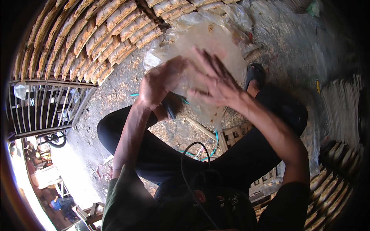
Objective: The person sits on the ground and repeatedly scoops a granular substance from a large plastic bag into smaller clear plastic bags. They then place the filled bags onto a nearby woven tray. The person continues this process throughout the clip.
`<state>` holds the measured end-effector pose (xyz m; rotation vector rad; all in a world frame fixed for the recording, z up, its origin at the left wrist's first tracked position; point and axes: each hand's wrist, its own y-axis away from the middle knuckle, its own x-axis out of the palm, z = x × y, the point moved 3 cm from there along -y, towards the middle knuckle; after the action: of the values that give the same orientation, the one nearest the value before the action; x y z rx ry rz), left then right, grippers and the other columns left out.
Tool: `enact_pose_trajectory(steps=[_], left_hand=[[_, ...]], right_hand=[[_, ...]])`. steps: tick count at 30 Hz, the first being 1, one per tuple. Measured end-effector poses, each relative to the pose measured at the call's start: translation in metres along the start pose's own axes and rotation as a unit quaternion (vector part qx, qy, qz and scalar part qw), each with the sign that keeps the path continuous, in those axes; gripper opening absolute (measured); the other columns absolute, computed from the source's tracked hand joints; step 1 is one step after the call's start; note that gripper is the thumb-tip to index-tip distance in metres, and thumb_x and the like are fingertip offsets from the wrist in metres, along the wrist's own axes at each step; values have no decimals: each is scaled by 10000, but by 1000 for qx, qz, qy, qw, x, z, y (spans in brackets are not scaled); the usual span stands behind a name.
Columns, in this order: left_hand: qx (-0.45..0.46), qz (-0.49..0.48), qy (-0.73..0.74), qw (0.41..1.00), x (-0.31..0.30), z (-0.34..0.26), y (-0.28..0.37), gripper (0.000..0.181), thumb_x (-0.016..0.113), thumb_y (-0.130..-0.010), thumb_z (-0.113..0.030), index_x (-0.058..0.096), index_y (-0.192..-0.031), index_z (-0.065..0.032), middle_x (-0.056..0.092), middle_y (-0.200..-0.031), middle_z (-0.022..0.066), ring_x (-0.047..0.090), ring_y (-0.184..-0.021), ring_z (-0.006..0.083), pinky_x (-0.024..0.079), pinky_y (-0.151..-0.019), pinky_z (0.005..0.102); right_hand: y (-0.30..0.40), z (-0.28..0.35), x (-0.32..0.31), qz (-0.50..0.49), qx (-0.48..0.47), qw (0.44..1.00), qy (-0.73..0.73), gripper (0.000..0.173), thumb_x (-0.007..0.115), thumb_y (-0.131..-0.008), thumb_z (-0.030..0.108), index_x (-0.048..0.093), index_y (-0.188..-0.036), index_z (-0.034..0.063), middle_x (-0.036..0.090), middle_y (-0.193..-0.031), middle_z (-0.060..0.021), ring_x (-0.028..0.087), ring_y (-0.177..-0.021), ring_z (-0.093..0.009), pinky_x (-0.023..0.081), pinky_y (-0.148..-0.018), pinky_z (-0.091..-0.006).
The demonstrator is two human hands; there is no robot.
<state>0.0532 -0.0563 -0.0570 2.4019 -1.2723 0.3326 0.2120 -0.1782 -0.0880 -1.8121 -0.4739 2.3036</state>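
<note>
My left hand (162, 79) is blurred by motion over a cloudy, crumpled plastic sheet (225, 37). Its fingers point right, and whether they pinch the plastic is hard to tell. Beside it, my right hand (216, 80) has its fingers spread apart, with the thumb low; nothing shows gripped in it. The fingertips of both hands nearly meet in the picture. The pale sheet spreads beyond and beneath them, between my feet, and bears a few brown specks. A narrower part of the plastic (212, 112) hangs down below my right hand.
Stacked trays of plastic-wrapped, tan slabs (95, 37) rise at upper left, with more at lower right (329, 193). A slatted rack (49, 106) stands left. Thin boards (341, 106) are piled at right. A woven lattice crate (234, 134) sits by my leg; blue-green twine (215, 144) lies nearby.
</note>
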Motion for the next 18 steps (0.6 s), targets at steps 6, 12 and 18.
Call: enact_pose_trajectory(steps=[6,12,18], left_hand=[[87,123,-110,982,-20,-29,6,790,373,-984,-534,375,-1454,101,383,-1523,280,379,-1405,461,339,-1121,572],[88,51,-148,984,-19,-53,17,872,401,-942,-636,388,-1469,59,374,-1533,261,411,-1376,473,352,-1104,600],[129,83,-198,968,-14,-59,29,797,348,-995,-590,397,-1459,55,395,-1510,267,491,-1314,429,450,-1047,555]], right_hand=[[-9,-66,-1,-89,240,930,-262,912,342,-972,696,412,-1435,-86,431,-1466,-291,419,-1368,-436,355,-1126,-475],[15,-91,27,-39,438,834,-333,1004,365,-940,738,327,-1456,-122,375,-1471,-359,366,-1407,-432,316,-1158,-469],[-6,-58,-25,-108,132,939,-298,816,477,-985,571,281,-1524,-10,319,-1556,-259,305,-1458,-368,277,-1190,-461]])
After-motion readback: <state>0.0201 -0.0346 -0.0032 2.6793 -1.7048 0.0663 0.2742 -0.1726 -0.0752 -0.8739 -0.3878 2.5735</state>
